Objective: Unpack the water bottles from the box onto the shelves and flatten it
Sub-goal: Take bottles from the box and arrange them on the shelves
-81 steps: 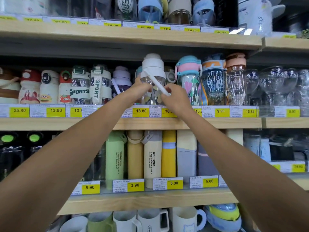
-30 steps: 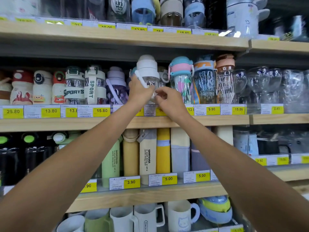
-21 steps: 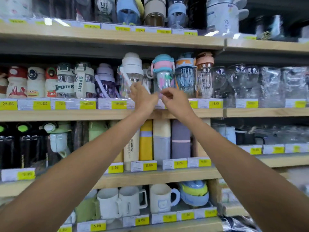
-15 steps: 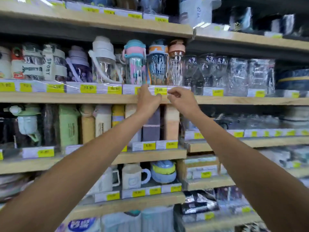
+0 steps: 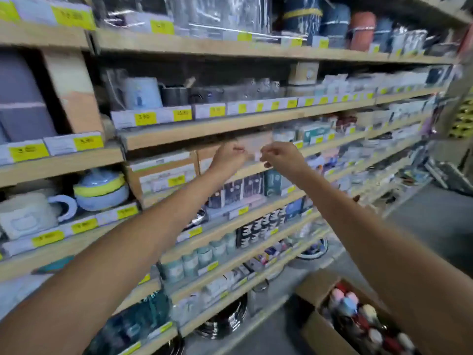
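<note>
Cardboard box [image 5: 317, 331] on the floor, lower right, flaps open; water bottles [image 5: 345, 302] stand upright inside, caps up. Its far side is hidden by the right forearm and cut off by the frame edge. Left hand [image 5: 229, 157] and right hand [image 5: 281, 157] are raised before the shelves [image 5: 230, 124], fingers loosely curled, empty; blur hides detail.

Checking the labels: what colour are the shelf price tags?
Yellow. The price tags show in the head view, the only view here.
</note>
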A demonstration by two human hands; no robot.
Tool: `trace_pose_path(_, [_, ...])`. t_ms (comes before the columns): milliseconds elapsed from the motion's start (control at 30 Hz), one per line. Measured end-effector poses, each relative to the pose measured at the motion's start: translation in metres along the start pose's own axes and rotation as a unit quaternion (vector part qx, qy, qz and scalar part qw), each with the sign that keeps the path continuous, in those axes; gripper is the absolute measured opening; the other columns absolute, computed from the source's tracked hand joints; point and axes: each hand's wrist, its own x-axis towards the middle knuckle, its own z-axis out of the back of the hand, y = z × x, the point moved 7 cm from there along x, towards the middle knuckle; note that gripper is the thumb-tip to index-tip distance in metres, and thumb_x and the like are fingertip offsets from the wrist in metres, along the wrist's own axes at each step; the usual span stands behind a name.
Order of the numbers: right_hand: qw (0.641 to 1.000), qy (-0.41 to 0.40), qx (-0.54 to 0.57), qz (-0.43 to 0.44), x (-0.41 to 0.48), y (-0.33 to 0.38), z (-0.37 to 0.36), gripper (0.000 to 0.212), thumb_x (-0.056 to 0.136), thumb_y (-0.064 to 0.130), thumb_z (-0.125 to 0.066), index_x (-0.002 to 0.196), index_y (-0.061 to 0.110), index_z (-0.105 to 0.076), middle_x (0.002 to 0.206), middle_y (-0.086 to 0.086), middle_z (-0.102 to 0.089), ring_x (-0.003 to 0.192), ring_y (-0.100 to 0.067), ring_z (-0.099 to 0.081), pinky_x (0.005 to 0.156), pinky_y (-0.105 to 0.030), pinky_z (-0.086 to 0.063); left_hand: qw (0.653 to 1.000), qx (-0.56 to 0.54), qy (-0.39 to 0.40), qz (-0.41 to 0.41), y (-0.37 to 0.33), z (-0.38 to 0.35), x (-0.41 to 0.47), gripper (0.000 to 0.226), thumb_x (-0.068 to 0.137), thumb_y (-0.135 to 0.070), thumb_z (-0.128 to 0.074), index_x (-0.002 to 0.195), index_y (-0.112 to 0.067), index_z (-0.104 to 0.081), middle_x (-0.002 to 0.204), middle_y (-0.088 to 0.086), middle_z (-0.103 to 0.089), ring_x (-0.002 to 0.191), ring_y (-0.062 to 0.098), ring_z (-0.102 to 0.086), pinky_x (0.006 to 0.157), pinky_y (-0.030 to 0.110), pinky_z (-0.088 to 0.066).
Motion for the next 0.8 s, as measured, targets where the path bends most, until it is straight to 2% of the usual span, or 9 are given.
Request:
trace_pose_path(100, [0.996,-0.016,-0.017,-0.083,-0.013,-0.090,0.036,0.023,0.093,0.008,-0.052,0.101,-0.008,-0.067,0.097,-0.026,-0.069,0.075,-0.021,-0.061,0.058,-0.022,-0.045,0.996,0.018,0.089,0.008,0.020,-0.095,0.004,0.021,0.088,-0.004,-0.054,0.103,0.003,-0.066,0.098,0.013,-0.063,0.091,0.019,-0.057,0.073,0.023,-0.037])
trace_pose_path(233, [0.980,-0.040,-0.002,-0.197,-0.033,-0.212,0.082,0.023,0.094,0.007,-0.050,0.104,-0.008,-0.064,0.100,-0.028,-0.067,0.070,-0.022,-0.057,0.056,-0.024,-0.042,0.976,0.061,0.207,0.012,0.045,-0.229,0.011,0.009,0.092,-0.007,-0.051,0.093,-0.007,-0.060,0.089,0.010,-0.055,0.072,0.014,-0.050,0.059,0.018,-0.038])
trace_pose_path(333, [0.960,-0.051,-0.016,-0.275,-0.043,-0.310,0.121,0.016,0.093,0.008,-0.049,0.095,0.004,-0.064,0.088,-0.017,-0.063,0.064,-0.017,-0.055,0.050,-0.019,-0.042,0.957,0.052,0.284,0.020,0.066,-0.339,0.021,0.017,0.091,-0.009,-0.054,0.104,-0.003,-0.064,0.097,0.014,-0.061,0.091,0.020,-0.057,0.078,0.024,-0.046])
trace_pose_path(400, [0.941,-0.062,-0.024,-0.332,-0.046,-0.379,0.151,0.015,0.093,0.007,-0.047,0.093,0.009,-0.062,0.086,-0.012,-0.060,0.057,-0.012,-0.052,0.046,-0.017,-0.039,0.936,0.049,0.347,0.022,0.076,-0.417,0.025,0.009,0.090,-0.005,-0.054,0.097,-0.007,-0.060,0.091,0.014,-0.057,0.091,0.017,-0.054,0.073,0.025,-0.042])
trace_pose_path(467, [0.920,-0.070,-0.033,-0.385,-0.051,-0.432,0.170,0.021,0.092,0.007,-0.047,0.100,0.005,-0.066,0.085,-0.010,-0.061,0.055,-0.010,-0.052,0.047,-0.020,-0.038,0.919,0.062,0.388,0.039,0.092,-0.473,0.028,0.013,0.090,-0.003,-0.050,0.096,-0.004,-0.062,0.091,0.022,-0.059,0.102,0.020,-0.055,0.072,0.027,-0.040])
trace_pose_path(567, [0.887,-0.066,-0.036,-0.455,-0.068,-0.509,0.196,0.025,0.090,0.007,-0.047,0.103,-0.005,-0.066,0.085,-0.017,-0.063,0.056,-0.016,-0.051,0.049,-0.023,-0.038,0.891,0.058,0.438,0.107,0.120,-0.553,0.027,0.026,0.090,-0.006,-0.054,0.112,0.006,-0.062,0.116,0.027,-0.062,0.114,0.033,-0.056,0.088,0.030,-0.047])
trace_pose_path(667, [0.858,-0.087,-0.023,-0.505,-0.089,-0.569,0.215,0.019,0.085,0.002,-0.049,0.082,0.001,-0.067,0.075,-0.019,-0.059,0.052,-0.018,-0.047,0.047,-0.023,-0.036,0.869,0.067,0.469,0.146,0.146,-0.616,0.020,0.030,0.091,-0.008,-0.055,0.120,-0.001,-0.059,0.117,0.023,-0.063,0.105,0.028,-0.061,0.069,0.024,-0.046])
trace_pose_path(733, [0.838,-0.093,-0.005,-0.538,-0.108,-0.606,0.221,0.023,0.085,0.002,-0.047,0.067,0.007,-0.060,0.067,-0.015,-0.056,0.053,-0.020,-0.050,0.048,-0.023,-0.035,0.853,0.062,0.490,0.170,0.162,-0.652,0.010,0.020,0.090,-0.006,-0.055,0.108,-0.003,-0.063,0.105,0.024,-0.063,0.098,0.023,-0.059,0.070,0.024,-0.045])
trace_pose_path(800, [0.817,-0.106,0.006,-0.567,-0.130,-0.639,0.220,0.023,0.090,0.007,-0.047,0.070,0.010,-0.059,0.067,-0.010,-0.057,0.054,-0.016,-0.055,0.047,-0.022,-0.036,0.834,0.070,0.512,0.191,0.181,-0.682,-0.003,0.006,0.088,-0.008,-0.056,0.086,-0.008,-0.062,0.091,0.016,-0.057,0.092,0.019,-0.054,0.076,0.026,-0.039])
